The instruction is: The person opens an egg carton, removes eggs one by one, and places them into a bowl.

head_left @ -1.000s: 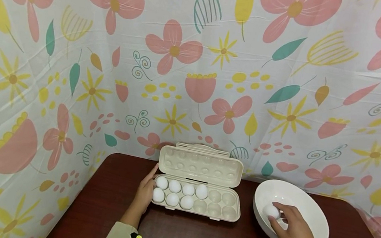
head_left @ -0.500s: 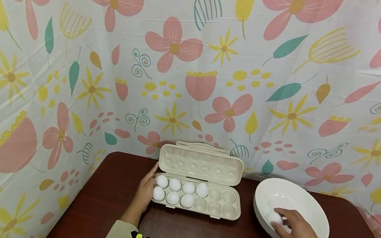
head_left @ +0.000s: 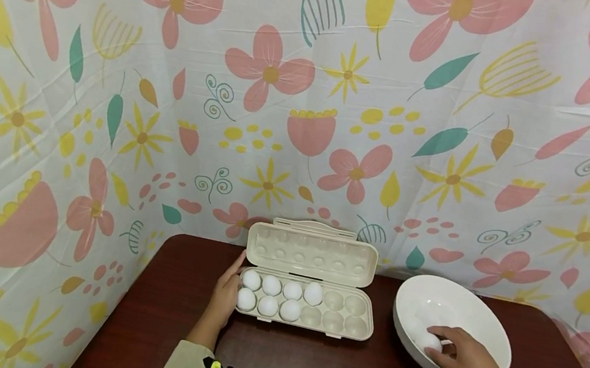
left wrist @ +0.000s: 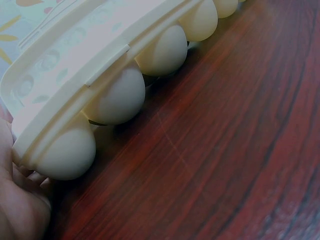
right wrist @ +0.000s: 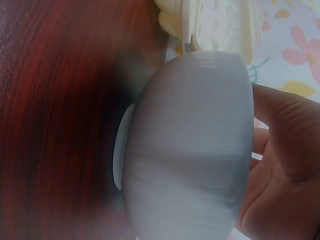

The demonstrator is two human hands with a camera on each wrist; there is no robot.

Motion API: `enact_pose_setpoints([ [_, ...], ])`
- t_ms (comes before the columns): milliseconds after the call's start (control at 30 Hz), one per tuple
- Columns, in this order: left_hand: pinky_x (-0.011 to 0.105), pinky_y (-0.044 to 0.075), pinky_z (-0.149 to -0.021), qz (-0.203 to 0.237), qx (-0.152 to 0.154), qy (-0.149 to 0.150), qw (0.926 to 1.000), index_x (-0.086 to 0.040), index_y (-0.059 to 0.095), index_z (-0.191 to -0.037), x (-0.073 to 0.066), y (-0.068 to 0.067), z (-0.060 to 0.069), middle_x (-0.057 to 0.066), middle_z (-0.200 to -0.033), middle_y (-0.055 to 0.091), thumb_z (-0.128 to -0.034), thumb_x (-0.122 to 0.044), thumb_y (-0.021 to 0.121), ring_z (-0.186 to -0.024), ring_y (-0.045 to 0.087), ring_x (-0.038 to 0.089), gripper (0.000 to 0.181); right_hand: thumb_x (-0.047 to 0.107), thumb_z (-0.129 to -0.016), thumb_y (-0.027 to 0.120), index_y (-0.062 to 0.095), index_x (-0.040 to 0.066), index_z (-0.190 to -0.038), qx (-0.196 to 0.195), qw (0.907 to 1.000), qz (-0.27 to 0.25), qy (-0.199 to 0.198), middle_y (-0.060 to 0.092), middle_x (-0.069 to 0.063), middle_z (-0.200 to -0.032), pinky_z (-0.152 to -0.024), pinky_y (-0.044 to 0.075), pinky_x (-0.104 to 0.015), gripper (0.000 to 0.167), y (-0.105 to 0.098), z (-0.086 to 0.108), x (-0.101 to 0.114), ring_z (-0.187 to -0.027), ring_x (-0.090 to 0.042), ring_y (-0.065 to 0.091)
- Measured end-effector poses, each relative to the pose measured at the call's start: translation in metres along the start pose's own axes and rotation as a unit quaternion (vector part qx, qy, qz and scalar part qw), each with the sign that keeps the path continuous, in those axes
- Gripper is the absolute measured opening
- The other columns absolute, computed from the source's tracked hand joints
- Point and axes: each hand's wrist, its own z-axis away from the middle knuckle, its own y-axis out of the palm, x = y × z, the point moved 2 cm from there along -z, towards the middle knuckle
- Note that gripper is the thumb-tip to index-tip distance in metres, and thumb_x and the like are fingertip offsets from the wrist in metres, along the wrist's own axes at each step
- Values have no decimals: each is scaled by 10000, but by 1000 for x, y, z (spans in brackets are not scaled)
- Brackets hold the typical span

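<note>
Pinched by the right hand (head_left: pixel 464 355), one white egg (head_left: pixel 429 341) is down inside the white bowl (head_left: pixel 485 318).

That grip is narrow, at the bowl's near left side; whether the egg touches the bottom, I cannot tell. The left hand (head_left: pixel 224 298) lies extended against the left end of the cream carton (head_left: pixel 333 321), which holds seven more eggs (head_left: pixel 290 310) (four in back, three in front). Carton and bowl stand apart on a dark reddish table (head_left: pixel 295 362).
</note>
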Motion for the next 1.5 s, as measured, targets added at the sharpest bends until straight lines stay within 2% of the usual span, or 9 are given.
enact_pose_setpoints([
  [133,516,245,-1177,-91,-83,111,9999,-285,358,-1583,15,-1,-7,125,-1517,508,-984,-16,298,-1447,379,304,658,282,-866,777,700,43,-1195,162,9998,104,26,702,-145,-1121,-658,518,-223,414,-1,-3,-2,-804,-46,678],
  [333,509,244,-1181,-120,-118,82,9998,-290,365,-1580,16,-1,-7,116,-1495,536,-993,-35,301,-1439,385,289,643,326,-856,783,705,69,-1187,260,9994,245,30,727,-120,-1123,-676,511,-232,426,-2,-8,-7,-826,-79,685],
  [567,488,296,-1144,-176,-126,2,9998,-302,364,-1579,16,-1,-7,132,-1488,544,-977,-29,303,-1413,418,290,663,283,-847,792,688,58,-1182,263,9994,191,83,736,-94,-1068,-658,507,-230,417,-1,-10,-8,-806,-69,675],
  [800,455,336,-1099,-210,-141,-36,9997,-335,368,-1572,15,-1,-6,153,-1462,562,-979,-32,301,-1362,466,287,669,231,-834,804,697,51,-1151,34,9997,242,7,739,-70,-994,-644,494,-237,380,1,-12,-9,-779,-39,642],
  [1033,446,321,-1104,-174,-158,-21,9997,-359,381,-1561,14,-1,-6,143,-1454,572,-973,-32,302,-1349,471,273,678,160,-766,824,708,93,-1048,-328,9983,430,-193,739,-38,-933,-653,484,-246,312,2,-12,-12,-749,37,567],
  [1167,457,306,-1121,-170,-164,9,9997,-331,380,-1568,14,-1,-6,129,-1458,573,-973,-25,307,-1374,457,273,673,167,-765,826,689,104,-1033,-203,9982,519,-231,704,18,-887,-644,462,-240,308,1,-12,-14,-725,66,509],
  [1333,449,307,-1118,-129,-101,-58,9998,-306,361,-1579,16,-1,-8,125,-1453,575,-986,-29,307,-1366,456,275,658,183,-778,824,676,97,-1045,66,9980,600,-195,665,46,-866,-637,440,-245,317,0,-14,-15,-718,35,497],
  [1500,461,308,-1110,-123,-8,-149,9998,-277,337,-1590,14,-1,-7,176,-1481,538,-990,-6,283,-1380,440,311,661,172,-766,813,671,106,-1023,188,9976,647,-162,646,55,-838,-641,432,-244,300,1,-16,-17,-710,36,487],
])
